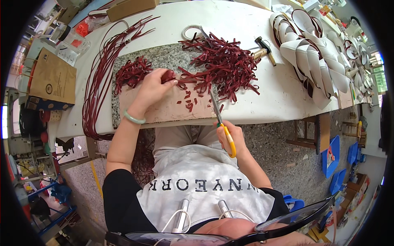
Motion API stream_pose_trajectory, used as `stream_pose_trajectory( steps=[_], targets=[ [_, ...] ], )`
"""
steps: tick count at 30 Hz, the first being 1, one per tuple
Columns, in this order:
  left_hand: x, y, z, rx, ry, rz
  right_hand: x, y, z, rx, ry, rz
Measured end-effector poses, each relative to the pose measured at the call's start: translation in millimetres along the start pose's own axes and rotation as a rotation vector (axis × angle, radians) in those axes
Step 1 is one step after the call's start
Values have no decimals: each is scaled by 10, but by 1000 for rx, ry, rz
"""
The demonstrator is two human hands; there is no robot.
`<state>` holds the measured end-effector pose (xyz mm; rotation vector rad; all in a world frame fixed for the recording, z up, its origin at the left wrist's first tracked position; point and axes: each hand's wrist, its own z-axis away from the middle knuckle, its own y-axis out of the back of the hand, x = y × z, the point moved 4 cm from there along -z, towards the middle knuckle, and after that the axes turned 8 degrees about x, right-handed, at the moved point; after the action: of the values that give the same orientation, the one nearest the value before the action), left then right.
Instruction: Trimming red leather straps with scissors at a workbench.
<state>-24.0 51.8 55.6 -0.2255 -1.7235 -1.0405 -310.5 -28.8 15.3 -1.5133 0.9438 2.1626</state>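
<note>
Dark-red, narrow looped strips (pixel 230 61) lie heaped to the right of the left hand (pixel 154 89), which I see in the head view curled around a small dark-red bundle (pixel 168 76); the right hand (pixel 231 136) grips yellow-handled metal scissors (pixel 218 111), blades pointing ahead of it.

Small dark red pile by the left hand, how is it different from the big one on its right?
Size: the small pile covers far less area than the big pile. Place: the small pile lies at the left end of the grey speckled slab, while the big pile spreads past it over the white tabletop. Shared: both are loose heaps of dark red looped strips.
</note>
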Motion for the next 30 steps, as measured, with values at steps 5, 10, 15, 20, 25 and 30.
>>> stream_pose_trajectory(
  steps=[5, 10, 15, 20, 25, 30],
  targets=[
    [42, -63, 70, -59, -275, -395, -72, -66, -3, -173, -119, 82],
    [117, -55, 397, -10, -392, -211, -71, -108, 44, -285, -77, 219],
    [238, -68, 624, -66, -343, -117, -178, -132, 21, -302, -43, 261],
    [354, -110, 692, -89, -396, -114, -273, -108, -2, -279, -23, 292],
    [439, -114, 751, -2, -347, -4, -212, -83, 23, -251, -35, 263],
    [100, -246, 975, -249, 586, 620, -189, -37, 66, -160, 52, 202]
  ],
)
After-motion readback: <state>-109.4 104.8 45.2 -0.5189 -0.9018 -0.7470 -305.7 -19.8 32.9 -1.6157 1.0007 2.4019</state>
